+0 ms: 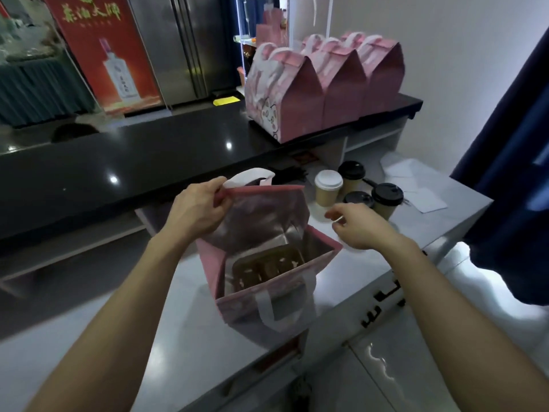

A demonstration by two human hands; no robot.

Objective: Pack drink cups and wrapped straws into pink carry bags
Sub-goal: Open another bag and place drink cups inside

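One open pink carry bag [267, 295] stands on the grey counter [190, 346], near its front edge, foil lining showing. Inside at the bottom sits one brown cup tray [267, 267]; no cups in it. The bag's near white handle hangs down its front, the far handle sticks up.

Left hand [197, 211] pinches the far top rim of the bag, fingers curled over the pink edge, holding that flap up. Right hand [358, 226] hovers just right of the bag over the counter, fingers loosely curled; something small and white sits at the fingertips, too blurred to say what it is or whether it's gripped.

Four drink cups behind the right hand on the counter: one with a white lid [328, 187], three with black lids [351, 175] [387, 199] [358, 200], clustered close together. White papers [416, 185] lie beyond them.

Three closed pink bags [297, 93] stand in a row, touching, on the raised black counter [118, 162] at the back right. One red poster [110, 52] with a bottle stands at the back left.
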